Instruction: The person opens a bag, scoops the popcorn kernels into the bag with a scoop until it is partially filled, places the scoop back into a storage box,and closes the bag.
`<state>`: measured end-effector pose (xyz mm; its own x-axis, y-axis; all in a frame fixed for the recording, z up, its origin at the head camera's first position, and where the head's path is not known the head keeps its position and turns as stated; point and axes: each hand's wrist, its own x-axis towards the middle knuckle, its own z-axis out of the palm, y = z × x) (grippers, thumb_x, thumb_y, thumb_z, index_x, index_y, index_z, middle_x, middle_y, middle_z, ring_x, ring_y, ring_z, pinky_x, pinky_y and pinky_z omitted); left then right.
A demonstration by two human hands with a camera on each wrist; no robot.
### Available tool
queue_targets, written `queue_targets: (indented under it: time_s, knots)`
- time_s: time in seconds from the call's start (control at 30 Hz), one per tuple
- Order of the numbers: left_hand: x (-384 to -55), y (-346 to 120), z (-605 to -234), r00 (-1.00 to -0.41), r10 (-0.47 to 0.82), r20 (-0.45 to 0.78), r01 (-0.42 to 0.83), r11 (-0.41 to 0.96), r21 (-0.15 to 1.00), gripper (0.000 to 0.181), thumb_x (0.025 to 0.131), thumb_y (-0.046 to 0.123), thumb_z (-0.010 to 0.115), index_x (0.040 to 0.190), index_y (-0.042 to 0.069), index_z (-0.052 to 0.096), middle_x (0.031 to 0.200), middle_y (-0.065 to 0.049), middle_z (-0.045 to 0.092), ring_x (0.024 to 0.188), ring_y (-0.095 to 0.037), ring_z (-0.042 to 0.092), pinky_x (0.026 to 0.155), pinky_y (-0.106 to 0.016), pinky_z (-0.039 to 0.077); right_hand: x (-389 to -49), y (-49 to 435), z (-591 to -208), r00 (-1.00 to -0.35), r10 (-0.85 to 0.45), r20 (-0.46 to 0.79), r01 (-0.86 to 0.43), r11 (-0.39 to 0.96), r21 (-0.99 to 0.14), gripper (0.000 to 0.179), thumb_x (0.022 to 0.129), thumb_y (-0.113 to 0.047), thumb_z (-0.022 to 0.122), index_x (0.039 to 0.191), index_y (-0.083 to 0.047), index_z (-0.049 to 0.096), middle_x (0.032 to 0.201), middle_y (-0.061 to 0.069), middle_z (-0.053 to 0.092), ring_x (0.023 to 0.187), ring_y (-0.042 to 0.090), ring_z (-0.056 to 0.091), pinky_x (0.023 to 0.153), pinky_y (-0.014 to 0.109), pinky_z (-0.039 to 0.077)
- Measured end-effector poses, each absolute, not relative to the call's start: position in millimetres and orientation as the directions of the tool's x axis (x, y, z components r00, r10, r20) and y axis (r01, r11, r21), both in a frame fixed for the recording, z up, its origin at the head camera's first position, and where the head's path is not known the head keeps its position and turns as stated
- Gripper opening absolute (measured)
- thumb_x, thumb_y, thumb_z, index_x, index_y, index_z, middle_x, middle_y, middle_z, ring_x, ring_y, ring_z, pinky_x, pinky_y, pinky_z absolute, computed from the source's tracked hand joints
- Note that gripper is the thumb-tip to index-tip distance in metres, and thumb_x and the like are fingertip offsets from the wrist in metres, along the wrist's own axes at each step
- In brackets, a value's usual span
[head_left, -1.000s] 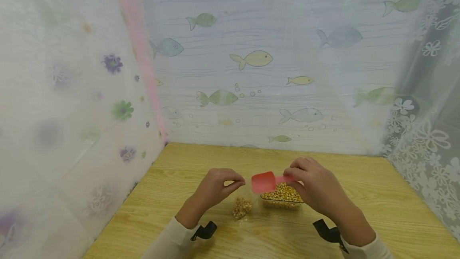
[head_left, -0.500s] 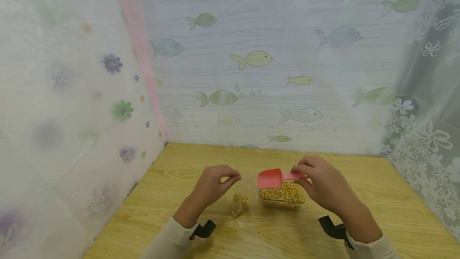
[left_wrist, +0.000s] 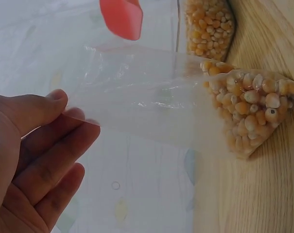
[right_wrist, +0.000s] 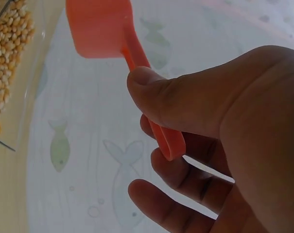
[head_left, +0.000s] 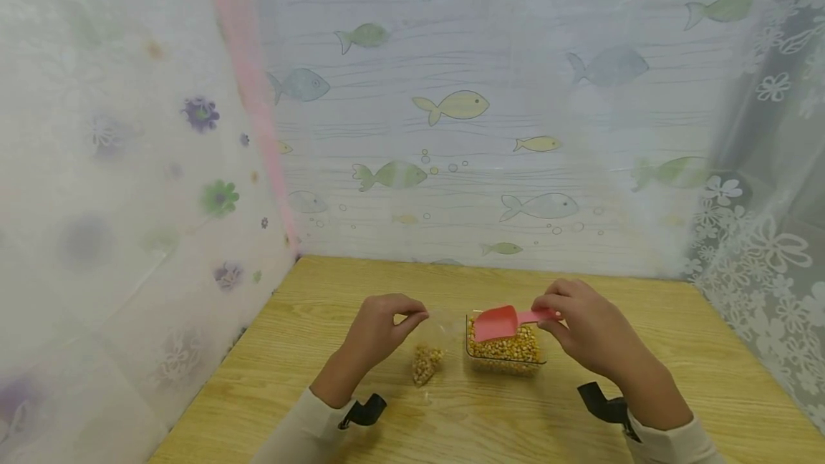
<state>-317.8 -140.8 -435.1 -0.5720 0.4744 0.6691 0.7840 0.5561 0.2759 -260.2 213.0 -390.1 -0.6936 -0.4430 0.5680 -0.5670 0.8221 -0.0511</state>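
Observation:
My left hand (head_left: 380, 331) pinches the top edge of a clear plastic bag (left_wrist: 137, 97) between thumb and forefinger. Corn kernels (left_wrist: 251, 104) fill the bag's lower end, which hangs down close to the tabletop. Between thumb and fingers, my right hand (head_left: 589, 328) grips the handle of a pink-red scoop (head_left: 496, 324). The scoop's bowl, with no kernels visible in it, is above a clear rectangular container (head_left: 505, 360) of yellow corn kernels (head_left: 525, 349). That container stands just right of the bag in the head view.
The wood-grain table (head_left: 361, 285) ends at a fish-patterned sheet (head_left: 451, 185) behind. A flowered sheet (head_left: 129, 235) hangs along the left side, and another translucent flowered sheet (head_left: 773, 271) along the right. Black camera mounts (head_left: 367, 411) are strapped at both wrists.
My right hand has moved the scoop rightward, away from the bag's mouth to over the container. My left hand has shifted slightly left with the bag.

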Motion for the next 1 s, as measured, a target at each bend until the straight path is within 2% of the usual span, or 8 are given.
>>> queue_targets:
  time_s: [0.17, 0.37, 0.73, 1.0]
  knots:
    - [-317, -140, -436, -0.586, 0.479, 0.654, 0.777, 0.560, 0.287, 0.006, 0.096, 0.022, 0.076, 0.099, 0.022, 0.081, 0.095, 0.009, 0.078, 0.085, -0.003, 0.071, 0.074, -0.022, 0.059, -261, 215, -391, -0.752, -0.429, 0.500, -0.534, 0.841, -0.083, 0.021, 0.080, -0.010, 0.089, 0.095, -0.019, 0.078, 0.094, -0.010, 0.063, 0.090, 0.014, 0.057, 0.074, 0.035, 0.054]
    - [-317, -139, -437, -0.570, 0.485, 0.663, 0.789, 0.548, 0.277, 0.006, 0.096, 0.022, 0.077, 0.099, 0.022, 0.081, 0.095, 0.009, 0.078, 0.084, -0.003, 0.071, 0.072, -0.025, 0.060, -261, 219, -392, -0.795, -0.423, 0.434, -0.514, 0.850, -0.115, 0.020, 0.081, -0.009, 0.088, 0.097, -0.018, 0.080, 0.092, -0.009, 0.063, 0.088, 0.014, 0.054, 0.072, 0.033, 0.051]
    - [-317, -138, -436, -0.565, 0.485, 0.668, 0.794, 0.540, 0.280, 0.005, 0.095, 0.021, 0.078, 0.098, 0.020, 0.082, 0.093, 0.010, 0.078, 0.082, -0.002, 0.070, 0.070, -0.020, 0.057, -262, 229, -388, -0.825, -0.414, 0.385, -0.482, 0.871, -0.097, 0.019, 0.083, -0.007, 0.087, 0.095, -0.020, 0.080, 0.093, -0.008, 0.062, 0.089, 0.016, 0.053, 0.073, 0.033, 0.050]
    - [-317, -139, -436, -0.580, 0.487, 0.653, 0.788, 0.539, 0.298, 0.005, 0.095, 0.022, 0.077, 0.098, 0.023, 0.082, 0.094, 0.010, 0.078, 0.084, -0.001, 0.070, 0.073, -0.021, 0.059, -259, 235, -383, -0.818, -0.397, 0.417, -0.460, 0.886, -0.058, 0.021, 0.081, -0.004, 0.087, 0.093, -0.019, 0.081, 0.093, -0.004, 0.062, 0.087, 0.020, 0.050, 0.074, 0.037, 0.049]
